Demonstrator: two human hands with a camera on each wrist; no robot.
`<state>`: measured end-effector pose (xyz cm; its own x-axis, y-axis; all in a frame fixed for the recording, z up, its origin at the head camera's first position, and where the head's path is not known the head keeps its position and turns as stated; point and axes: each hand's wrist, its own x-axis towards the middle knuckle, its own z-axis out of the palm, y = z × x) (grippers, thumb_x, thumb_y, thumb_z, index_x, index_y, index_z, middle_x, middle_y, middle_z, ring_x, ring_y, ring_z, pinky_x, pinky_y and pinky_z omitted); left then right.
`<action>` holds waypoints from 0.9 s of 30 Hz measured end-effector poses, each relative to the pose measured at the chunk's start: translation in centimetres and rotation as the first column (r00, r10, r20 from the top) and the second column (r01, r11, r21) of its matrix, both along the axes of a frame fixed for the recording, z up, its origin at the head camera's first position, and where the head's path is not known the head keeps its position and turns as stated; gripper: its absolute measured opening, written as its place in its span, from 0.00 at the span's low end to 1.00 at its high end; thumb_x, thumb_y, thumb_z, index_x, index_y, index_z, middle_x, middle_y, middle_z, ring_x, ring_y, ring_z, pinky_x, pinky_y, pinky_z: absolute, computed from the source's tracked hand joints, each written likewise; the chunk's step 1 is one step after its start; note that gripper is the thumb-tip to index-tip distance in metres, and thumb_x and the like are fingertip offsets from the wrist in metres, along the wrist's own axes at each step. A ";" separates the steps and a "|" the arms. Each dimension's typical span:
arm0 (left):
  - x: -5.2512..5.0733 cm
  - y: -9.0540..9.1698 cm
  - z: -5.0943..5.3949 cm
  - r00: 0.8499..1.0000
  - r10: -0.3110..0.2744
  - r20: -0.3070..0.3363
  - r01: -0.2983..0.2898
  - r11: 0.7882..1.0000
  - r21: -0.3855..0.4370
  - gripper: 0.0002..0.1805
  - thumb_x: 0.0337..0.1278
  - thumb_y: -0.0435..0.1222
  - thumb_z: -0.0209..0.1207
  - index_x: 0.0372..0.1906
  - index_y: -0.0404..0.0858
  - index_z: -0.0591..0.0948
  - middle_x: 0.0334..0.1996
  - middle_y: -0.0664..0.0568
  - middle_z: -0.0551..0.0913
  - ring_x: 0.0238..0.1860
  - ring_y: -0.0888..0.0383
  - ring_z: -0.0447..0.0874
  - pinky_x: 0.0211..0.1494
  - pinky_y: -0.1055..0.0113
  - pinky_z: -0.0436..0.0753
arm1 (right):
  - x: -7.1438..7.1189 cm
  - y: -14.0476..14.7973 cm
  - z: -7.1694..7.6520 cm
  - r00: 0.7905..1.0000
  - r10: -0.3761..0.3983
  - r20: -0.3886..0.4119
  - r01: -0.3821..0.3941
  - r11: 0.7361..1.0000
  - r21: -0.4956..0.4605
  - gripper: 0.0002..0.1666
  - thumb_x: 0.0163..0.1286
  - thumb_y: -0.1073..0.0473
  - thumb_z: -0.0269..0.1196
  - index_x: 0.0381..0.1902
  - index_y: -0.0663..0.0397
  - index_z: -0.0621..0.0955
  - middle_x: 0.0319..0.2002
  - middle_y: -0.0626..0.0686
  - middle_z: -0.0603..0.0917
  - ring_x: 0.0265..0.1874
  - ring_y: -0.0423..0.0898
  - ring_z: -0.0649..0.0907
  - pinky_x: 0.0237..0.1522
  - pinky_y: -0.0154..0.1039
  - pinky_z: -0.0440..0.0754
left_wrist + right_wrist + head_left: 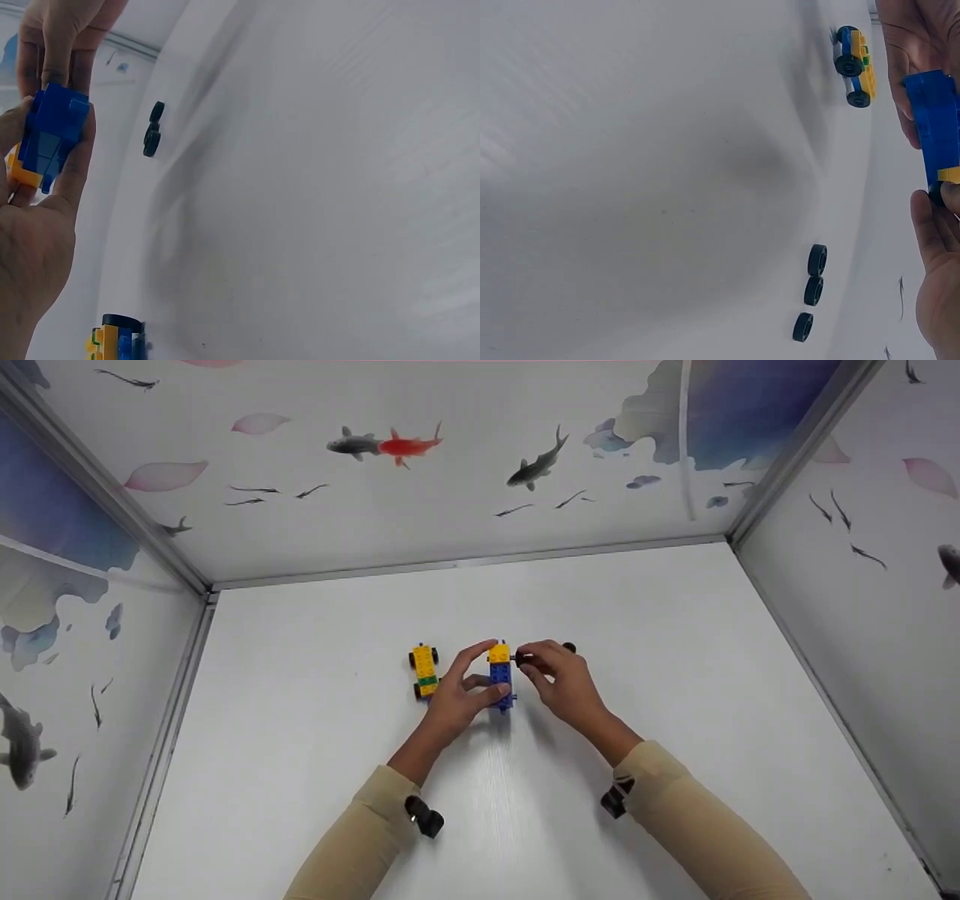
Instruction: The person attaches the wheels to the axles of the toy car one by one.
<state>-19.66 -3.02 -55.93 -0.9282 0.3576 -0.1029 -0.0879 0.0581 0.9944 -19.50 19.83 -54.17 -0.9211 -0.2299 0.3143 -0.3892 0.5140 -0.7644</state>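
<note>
The left hand (455,701) grips a blue toy base (500,673) with a yellow block (499,653) on its far end, held above the white table. The right hand (562,682) pinches a black wheel (522,658) at the base's right side, by the yellow block. In the right wrist view the wheel (935,193) is at the corner of the blue base (934,120), partly hidden by the thumb. The left wrist view shows the blue base (56,131) between the fingers of the left hand (37,240).
A yellow toy car (424,664) with black wheels and a green part stands left of the hands. Several loose black wheels, one of them (803,327) apart from the others, stand on the table (300,780) to the right. Patterned walls border the table's far edge and sides.
</note>
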 end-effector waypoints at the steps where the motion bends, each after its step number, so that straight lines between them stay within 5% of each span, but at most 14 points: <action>1: 0.0 0.0 0.0 1.000 -0.002 -0.003 0.002 1.000 0.001 0.41 0.69 0.46 0.76 0.81 0.71 0.71 0.87 0.62 0.60 0.65 0.49 0.87 0.62 0.57 0.92 | 0.0 0.0 0.0 1.000 -0.005 0.001 0.005 1.000 0.001 0.18 0.80 0.68 0.67 0.64 0.56 0.86 0.57 0.57 0.89 0.57 0.53 0.93 0.60 0.47 0.92; 27: 0.4 0.3 0.0 1.000 -0.011 -0.008 0.011 1.000 0.011 0.43 0.67 0.47 0.76 0.82 0.72 0.70 0.87 0.62 0.61 0.66 0.49 0.87 0.66 0.57 0.91 | -0.1 -0.1 -0.1 0.999 -0.031 -0.042 0.032 0.999 0.034 0.17 0.78 0.69 0.69 0.61 0.58 0.87 0.56 0.58 0.88 0.55 0.54 0.93 0.59 0.46 0.93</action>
